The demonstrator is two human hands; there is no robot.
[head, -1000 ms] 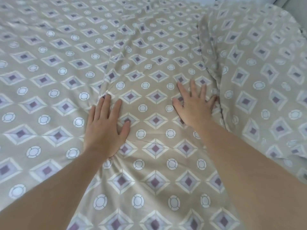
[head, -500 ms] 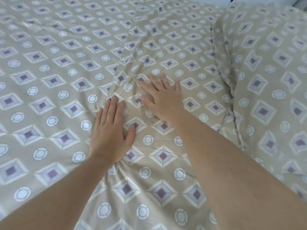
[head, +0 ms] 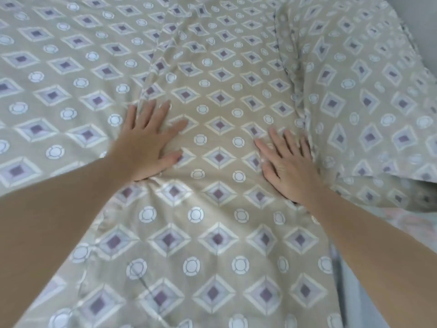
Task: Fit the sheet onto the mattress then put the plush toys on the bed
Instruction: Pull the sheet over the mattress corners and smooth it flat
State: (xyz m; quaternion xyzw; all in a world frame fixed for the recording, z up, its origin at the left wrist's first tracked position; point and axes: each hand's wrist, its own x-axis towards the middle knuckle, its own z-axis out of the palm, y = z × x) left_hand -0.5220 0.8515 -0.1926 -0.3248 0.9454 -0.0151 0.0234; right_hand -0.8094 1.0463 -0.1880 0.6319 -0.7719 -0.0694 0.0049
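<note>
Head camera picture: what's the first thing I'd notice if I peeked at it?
Two bare hands press flat on the bed with fingers spread: the left hand in the middle, the right hand further right. Under them lies a beige sheet covered in purple diamonds and white circles, with wrinkles running up from the left hand. A matching pillow sits at the right, just beside the right hand.

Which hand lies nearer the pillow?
The right hand, flat on the sheet beside the pillow; the left hand presses the sheet farther away.
</note>
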